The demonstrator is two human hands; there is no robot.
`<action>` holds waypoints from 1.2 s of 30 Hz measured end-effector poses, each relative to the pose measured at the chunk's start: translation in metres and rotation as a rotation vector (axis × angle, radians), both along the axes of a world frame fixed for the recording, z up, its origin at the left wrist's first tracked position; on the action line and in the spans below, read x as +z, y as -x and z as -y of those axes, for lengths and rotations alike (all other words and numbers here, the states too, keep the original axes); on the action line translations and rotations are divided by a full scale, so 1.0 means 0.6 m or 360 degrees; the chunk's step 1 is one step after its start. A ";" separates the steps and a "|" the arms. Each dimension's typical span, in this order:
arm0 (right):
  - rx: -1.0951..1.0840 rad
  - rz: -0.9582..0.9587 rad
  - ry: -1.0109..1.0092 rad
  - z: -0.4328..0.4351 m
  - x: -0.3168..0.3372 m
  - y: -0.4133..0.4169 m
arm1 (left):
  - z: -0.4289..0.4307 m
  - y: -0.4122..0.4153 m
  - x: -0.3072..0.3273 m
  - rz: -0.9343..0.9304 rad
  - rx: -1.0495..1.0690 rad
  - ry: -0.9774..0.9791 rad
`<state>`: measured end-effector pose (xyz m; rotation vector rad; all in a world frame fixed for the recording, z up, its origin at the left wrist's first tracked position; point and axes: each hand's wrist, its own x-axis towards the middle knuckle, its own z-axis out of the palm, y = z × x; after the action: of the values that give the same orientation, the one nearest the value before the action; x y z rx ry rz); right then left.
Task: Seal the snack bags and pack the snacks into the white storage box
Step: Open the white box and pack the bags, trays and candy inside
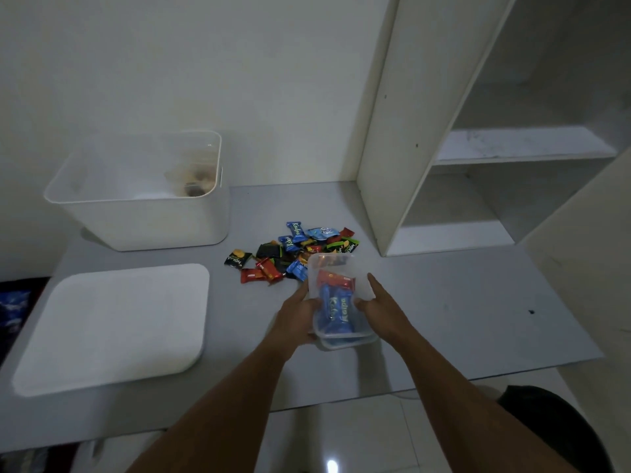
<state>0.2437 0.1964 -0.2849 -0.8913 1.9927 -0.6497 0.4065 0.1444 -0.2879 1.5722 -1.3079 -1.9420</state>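
While reaching over the grey bench (461, 319), holds a clear plastic container (341, 268) from both sides. Curls the left grip (298, 314) round the container's left edge, thumb on top. Closes the right grip (379, 302) on the right edge, thumb on top and forefinger stretched along the wall. Shows inside blue Kalpa packets (336, 307) below a red packet (336, 280). Cannot tell whether lifted or resting on the bench. Has just beyond it a loose pile of small snack packets (290, 254) in blue, red, black and orange. Further left, has the white storage box (143, 230) standing open, with something brownish and blurred in its far right corner. Nearer, flat on the bench, has a white lid (112, 326). To the right, has a white shelf unit (444, 186).
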 end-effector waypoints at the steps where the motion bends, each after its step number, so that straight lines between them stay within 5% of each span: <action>1: 0.0020 0.0030 0.0005 0.000 -0.001 0.002 | 0.001 0.001 0.001 -0.0030 -0.0014 0.0007; 15: 0.0218 0.0361 0.0180 0.018 0.067 -0.017 | 0.033 -0.047 0.044 -0.0069 0.0071 0.0145; 36: 0.0534 0.0442 0.0414 0.306 0.310 -0.275 | 0.238 -0.346 0.333 0.0055 0.0430 0.0449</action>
<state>0.4089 0.0128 -0.0987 -1.1891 1.4903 -0.7997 0.6141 0.0014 -0.0880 1.5542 -1.2454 -1.5044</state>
